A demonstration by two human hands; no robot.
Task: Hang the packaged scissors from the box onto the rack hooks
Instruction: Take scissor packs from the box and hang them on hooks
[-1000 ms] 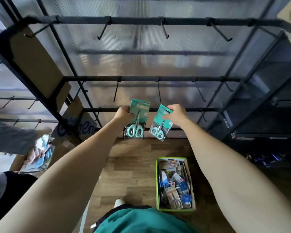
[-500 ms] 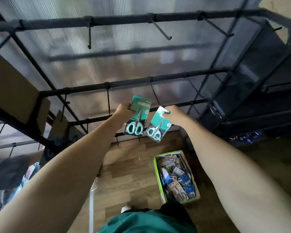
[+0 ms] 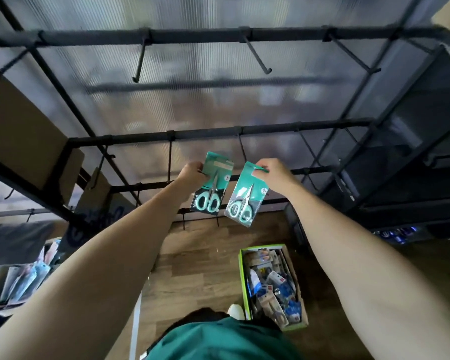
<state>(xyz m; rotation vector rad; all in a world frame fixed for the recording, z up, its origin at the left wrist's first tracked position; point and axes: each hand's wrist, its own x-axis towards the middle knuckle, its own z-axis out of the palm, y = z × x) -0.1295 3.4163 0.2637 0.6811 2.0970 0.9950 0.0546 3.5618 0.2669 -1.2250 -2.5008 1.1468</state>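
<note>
Fingers, left hand: curled round left edge of one scissors pack, pack upright, teal card, mint handles at bottom. Fingers, right hand: pinching top corner of 2nd scissors pack, pack tilted, hanging below the hand, just beside the 1st pack, not touching it.

Both packs: held up in front of rack, approx. level w/ lower bars, neither on a hook. Nearest hook drops from middle bar between the two hands; another hook just above left hand. Upper bar carries more bare hooks.

Box: green-rimmed cardboard, on wood floor, below right forearm, well apart from the hands; holds a heap of more packaged items, mixed blue/white/red cards, contents too small to sort.

Misc.: cardboard sheet leaning on rack frame, left side. More packaged goods low at left edge, blurred. Green garment at bottom centre.
</note>
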